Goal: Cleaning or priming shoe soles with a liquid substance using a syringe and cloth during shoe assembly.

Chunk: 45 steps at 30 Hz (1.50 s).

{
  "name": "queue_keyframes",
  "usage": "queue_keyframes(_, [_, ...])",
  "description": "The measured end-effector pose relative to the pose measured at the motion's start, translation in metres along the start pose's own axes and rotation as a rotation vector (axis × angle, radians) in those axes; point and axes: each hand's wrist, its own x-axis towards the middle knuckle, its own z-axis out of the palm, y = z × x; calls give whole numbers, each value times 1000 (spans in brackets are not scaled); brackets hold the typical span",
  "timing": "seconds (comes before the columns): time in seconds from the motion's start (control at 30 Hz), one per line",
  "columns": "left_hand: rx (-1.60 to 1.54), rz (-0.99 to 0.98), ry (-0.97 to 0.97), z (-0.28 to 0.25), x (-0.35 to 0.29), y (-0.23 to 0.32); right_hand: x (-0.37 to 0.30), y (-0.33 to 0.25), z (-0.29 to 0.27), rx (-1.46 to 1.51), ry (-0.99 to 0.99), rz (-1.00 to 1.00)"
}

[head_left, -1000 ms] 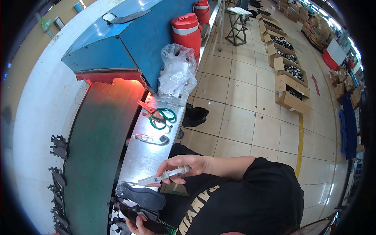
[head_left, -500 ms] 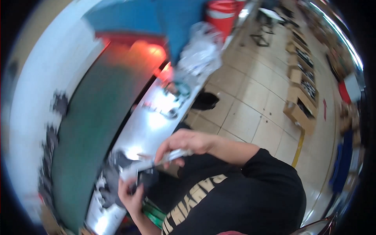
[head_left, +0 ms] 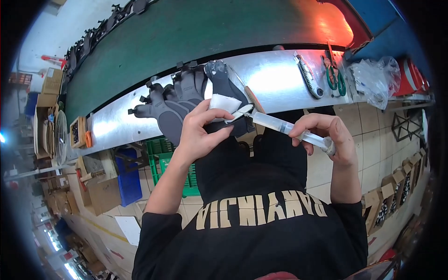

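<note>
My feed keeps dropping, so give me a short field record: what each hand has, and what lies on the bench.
left hand: pinches a small white piece
right hand: grips a clear plastic syringe, tip toward the white piece
bench: dark grey shoe parts on a long shiny metal ledge
tools: green-handled scissors and a grey utility knife at the right
behind: green conveyor belt

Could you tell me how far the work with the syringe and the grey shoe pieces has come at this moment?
Done: I cannot tell; several grey shoe pieces lie stacked on the metal ledge, with no visible mark of treatment. In hand: the left hand holds a small white piece, and the right hand points a clear syringe at it. Left: the stacked pieces, apparently; the cutter and green scissors lie unused.
</note>
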Motion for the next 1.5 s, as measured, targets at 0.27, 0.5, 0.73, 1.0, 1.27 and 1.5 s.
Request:
queue_keyframes(0.27, [50, 175, 50, 3, -10, -6, 12, -2, 13, -71, -77, 126])
queue_keyframes(0.5, [120, 208, 61, 1, -15, -3, 17, -5, 20, -124, -125, 155])
queue_keyframes(0.73, [105, 197, 53, 1, -20, -6, 16, 2, 22, -152, -151, 139])
queue_keyframes(1.0, [71, 166, 34, -1, -20, -7, 19, 4, 23, -191, -168, 110])
queue_keyframes(1.27, [53, 175, 37, -2, -21, -12, 20, 6, 25, -195, -169, 119])
queue_keyframes(1.5, [41, 164, 24, -1, -24, -14, 19, 7, 23, -173, -160, 150])
